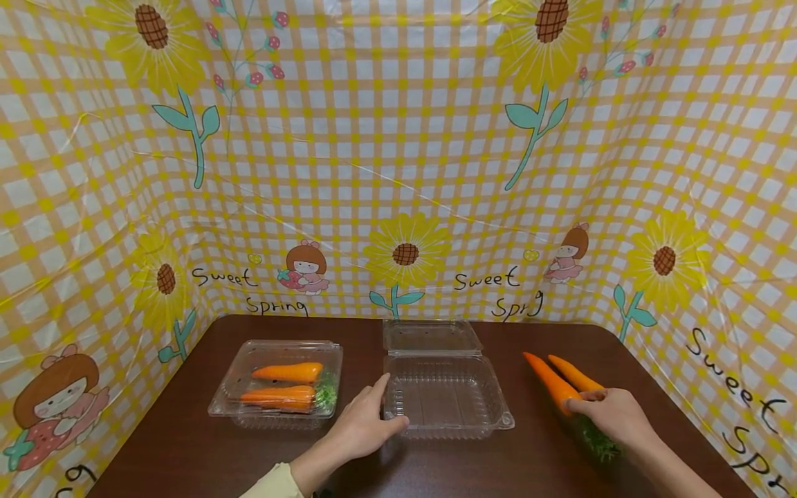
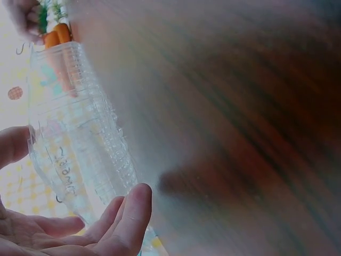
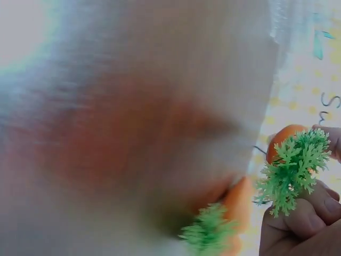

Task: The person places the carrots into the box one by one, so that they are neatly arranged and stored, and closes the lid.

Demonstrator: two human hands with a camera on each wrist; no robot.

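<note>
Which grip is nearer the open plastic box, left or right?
Left. The left grip is at the left edge of the open box; the right grip is farther away, off to the box's right, holding a carrot.

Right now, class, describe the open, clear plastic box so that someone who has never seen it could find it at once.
Start at the dark brown table below the yellow-checked cloth backdrop. Near its middle, beside the person's left hand, sits a rectangular clear plastic box. Its lid is folded back, while the similar box to its left is closed over orange carrots.
</note>
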